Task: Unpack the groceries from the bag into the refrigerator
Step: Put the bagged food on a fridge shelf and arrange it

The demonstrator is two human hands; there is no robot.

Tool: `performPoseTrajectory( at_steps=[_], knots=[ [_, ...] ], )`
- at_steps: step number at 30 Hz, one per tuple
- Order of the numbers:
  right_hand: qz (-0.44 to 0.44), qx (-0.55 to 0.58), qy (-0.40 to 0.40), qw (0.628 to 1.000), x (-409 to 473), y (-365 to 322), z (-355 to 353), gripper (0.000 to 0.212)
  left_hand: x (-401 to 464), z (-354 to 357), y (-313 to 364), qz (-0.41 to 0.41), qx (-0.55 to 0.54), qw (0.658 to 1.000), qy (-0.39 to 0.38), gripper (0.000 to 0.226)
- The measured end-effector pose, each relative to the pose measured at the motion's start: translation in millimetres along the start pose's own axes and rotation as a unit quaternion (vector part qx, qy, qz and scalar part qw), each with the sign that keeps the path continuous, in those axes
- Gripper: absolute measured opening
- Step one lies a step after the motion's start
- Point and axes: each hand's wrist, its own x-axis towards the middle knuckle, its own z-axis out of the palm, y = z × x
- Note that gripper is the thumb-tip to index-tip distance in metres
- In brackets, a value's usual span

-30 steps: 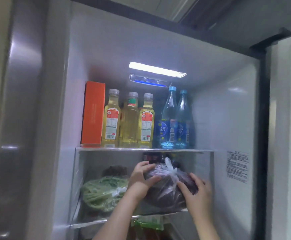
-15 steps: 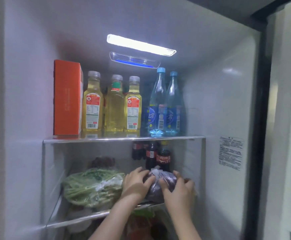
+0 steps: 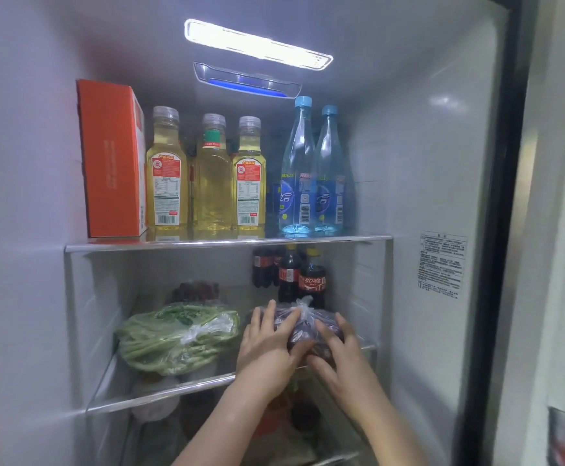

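Now | left hand (image 3: 267, 348) and right hand (image 3: 338, 354) both grasp dark produce bag (image 3: 303, 326) | second fridge shelf (image 3: 160, 395)

A home kitchen, seen from inside an open household refrigerator (image 3: 408, 146). Under its ceiling lamp (image 3: 257, 43), the glass top shelf (image 3: 227, 243) carries an orange carton (image 3: 111, 159), yellow drink bottles (image 3: 166, 176) and blue water bottles (image 3: 299, 169); below that shelf sit cola bottles (image 3: 313, 277) and bagged greens (image 3: 176, 334).

middle shelf (image 3: 160, 395): bag of greens (image 3: 176, 338) fills left | cola bottles (image 3: 303, 277) block rear right | front right taken by purple bag (image 3: 308, 326) | open gap above greens under top shelf (image 3: 227, 243)
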Motion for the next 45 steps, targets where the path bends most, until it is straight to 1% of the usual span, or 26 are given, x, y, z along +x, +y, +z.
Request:
performPoseTrajectory(
  at_steps=[4, 8, 13, 17, 22, 23, 24, 26, 27, 28, 29, 31, 32, 33, 35, 37, 38, 39, 41, 44, 45],
  knots=[
    [0.009, -0.039, -0.002, 0.999, 16.5, -4.3, 10.2, 0.060, 14.9, -6.8, -3.6, -0.011, 0.051, 0.998, -0.035, 0.055],
    [0.034, -0.071, -0.018, 0.997, 34.9, -15.5, 28.7, 0.058, 29.2, -12.6, -14.3, -0.017, 0.143, 0.989, -0.031, 0.053],
    [0.102, -0.072, -0.080, 0.989, 61.5, -34.7, 45.9, 0.054, 42.8, -19.9, -28.3, -0.046, 0.208, 0.976, -0.038, 0.052],
    [0.107, -0.078, -0.107, 0.985, 81.0, -41.4, 60.4, 0.056, 55.7, -20.7, -41.9, -0.083, 0.212, 0.972, -0.057, 0.051],
    [0.119, -0.072, -0.104, 0.985, 105.1, -45.8, 77.8, 0.061, 70.6, -21.0, -57.7, -0.117, 0.193, 0.971, -0.074, 0.052],
    [0.117, -0.065, -0.093, 0.987, 107.4, -47.7, 81.4, 0.063, 73.3, -21.6, -60.6, -0.124, 0.188, 0.971, -0.075, 0.052],
    [0.089, -0.080, -0.059, 0.991, 108.7, -49.7, 86.4, 0.069, 75.5, -22.0, -63.1, -0.130, 0.184, 0.971, -0.076, 0.052],
    [0.055, -0.107, -0.014, 0.993, 113.8, -50.2, 88.6, 0.087, 78.6, -25.2, -66.7, -0.139, 0.186, 0.969, -0.080, 0.052],
    [0.047, -0.112, -0.023, 0.992, 116.6, -47.2, 92.5, 0.085, 79.3, -26.1, -67.8, -0.141, 0.188, 0.968, -0.084, 0.052],
    [0.044, -0.132, -0.037, 0.990, 118.6, -45.2, 95.1, 0.077, 79.7, -27.9, -67.9, -0.142, 0.188, 0.968, -0.083, 0.051],
    [0.069, -0.108, -0.058, 0.990, 119.2, -39.5, 100.2, 0.071, 79.6, -29.6, -66.4, -0.140, 0.186, 0.969, -0.082, 0.051],
    [0.076, -0.061, -0.081, 0.992, 127.5, -37.2, 100.2, 0.065, 75.8, -32.4, -59.8, -0.132, 0.167, 0.974, -0.071, 0.052],
    [0.071, 0.018, -0.072, 0.995, 127.1, -35.6, 99.3, 0.062, 72.7, -32.7, -53.7, -0.127, 0.146, 0.979, -0.056, 0.053],
    [0.064, 0.071, -0.039, 0.995, 124.9, -35.7, 94.2, 0.056, 65.4, -34.2, -46.2, -0.124, 0.117, 0.985, -0.035, 0.052],
    [0.054, 0.029, -0.084, 0.995, 100.0, -37.1, 78.2, 0.045, 42.7, -36.3, -28.7, -0.108, 0.044, 0.993, 0.020, 0.047],
    [0.034, -0.033, -0.050, 0.998, 59.5, -42.4, 58.0, 0.046, 10.6, -37.4, -12.7, -0.084, -0.037, 0.994, 0.066, 0.052],
    [0.000, -0.033, -0.042, 0.999, 28.8, -48.5, 43.7, 0.050, -9.1, -35.6, -8.1, -0.066, -0.072, 0.992, 0.083, 0.052],
    [-0.031, -0.052, -0.014, 0.998, 3.3, -54.2, 36.8, 0.054, -27.2, -33.8, -4.8, -0.043, -0.100, 0.989, 0.097, 0.049],
    [-0.040, -0.051, 0.013, 0.998, -45.1, -60.5, 22.1, 0.056, -67.2, -28.1, 1.3, 0.000, -0.137, 0.985, 0.109, 0.049],
    [0.001, -0.068, 0.045, 0.997, -109.8, -74.7, 12.6, 0.060, -126.1, -26.5, 6.9, 0.048, -0.171, 0.980, 0.091, 0.072],
    [0.017, -0.069, 0.045, 0.996, -134.6, -81.1, 13.1, 0.060, -146.3, -25.5, 5.8, 0.062, -0.173, 0.980, 0.074, 0.076]
  ],
)
